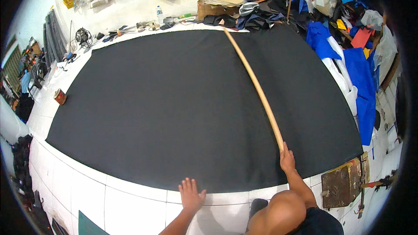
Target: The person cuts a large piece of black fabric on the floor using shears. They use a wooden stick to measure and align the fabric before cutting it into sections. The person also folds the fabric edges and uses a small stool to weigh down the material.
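Observation:
A large black sheet of material [165, 104] lies spread over the white tiled floor, with soft ripples on its right half. Across it runs a long pale wooden stick [260, 88], from the far edge toward me and slightly to the right. At the stick's near end, my right hand [287, 160] is closed around it; part of the grip is hidden. My left hand [191, 195] lies flat with fingers spread, its fingertips on the sheet's near edge and its palm over the tiles. Nothing is in it.
Along the far wall sit loose tools, a plastic bottle [160, 15] and heaped dark scraps [261, 11]. Blue material [362, 91] borders the sheet's right side. A brown worn box [342, 186] stands at the near right, a rusty can [60, 96] at the left edge.

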### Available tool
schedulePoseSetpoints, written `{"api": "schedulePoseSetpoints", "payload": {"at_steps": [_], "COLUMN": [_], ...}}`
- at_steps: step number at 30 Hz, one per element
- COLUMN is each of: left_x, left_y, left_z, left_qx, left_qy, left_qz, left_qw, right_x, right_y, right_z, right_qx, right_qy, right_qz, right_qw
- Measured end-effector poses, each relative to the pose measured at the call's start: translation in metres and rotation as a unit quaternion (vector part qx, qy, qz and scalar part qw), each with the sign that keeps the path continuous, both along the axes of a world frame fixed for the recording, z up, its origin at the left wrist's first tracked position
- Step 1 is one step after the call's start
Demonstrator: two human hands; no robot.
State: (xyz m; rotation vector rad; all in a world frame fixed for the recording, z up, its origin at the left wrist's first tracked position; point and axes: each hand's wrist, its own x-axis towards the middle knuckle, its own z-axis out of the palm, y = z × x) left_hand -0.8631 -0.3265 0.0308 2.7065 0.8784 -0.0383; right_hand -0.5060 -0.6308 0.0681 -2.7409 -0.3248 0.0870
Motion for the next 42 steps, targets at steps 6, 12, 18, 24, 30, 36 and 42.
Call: {"api": "schedulePoseSetpoints", "payload": {"at_steps": [6, 12, 18, 24, 30, 36, 42], "left_x": [0.0, 0.004, 0.007, -0.005, 0.002, 0.013, 0.002], "left_y": [-0.025, -0.037, -0.048, -0.046, -0.054, -0.058, -0.062], "left_z": [0.013, 0.005, 0.012, 0.007, 0.019, 0.035, 0.015], "left_qx": [0.025, 0.02, 0.021, 0.061, 0.008, -0.011, -0.002], "left_qy": [-0.048, -0.133, -0.102, -0.11, -0.064, -0.035, -0.065], "left_qz": [-0.157, -0.169, -0.173, -0.167, -0.168, -0.206, -0.21], "left_qw": [0.986, 0.976, 0.979, 0.978, 0.984, 0.978, 0.976], "right_x": [-0.071, -0.123, -0.092, -0.1, -0.151, -0.186, -0.158], "right_y": [0.006, -0.023, -0.081, -0.046, -0.031, -0.026, -0.102], "right_z": [0.001, 0.0, -0.023, 0.023, 0.027, 0.048, 0.039], "right_qx": [0.033, -0.058, 0.034, 0.11, -0.037, -0.133, -0.071], "right_qy": [0.006, 0.054, 0.039, 0.039, 0.086, 0.185, 0.198], "right_qz": [0.048, 0.063, -0.007, -0.001, 0.114, 0.21, -0.007], "right_qw": [0.998, 0.995, 0.999, 0.993, 0.989, 0.951, 0.977]}}
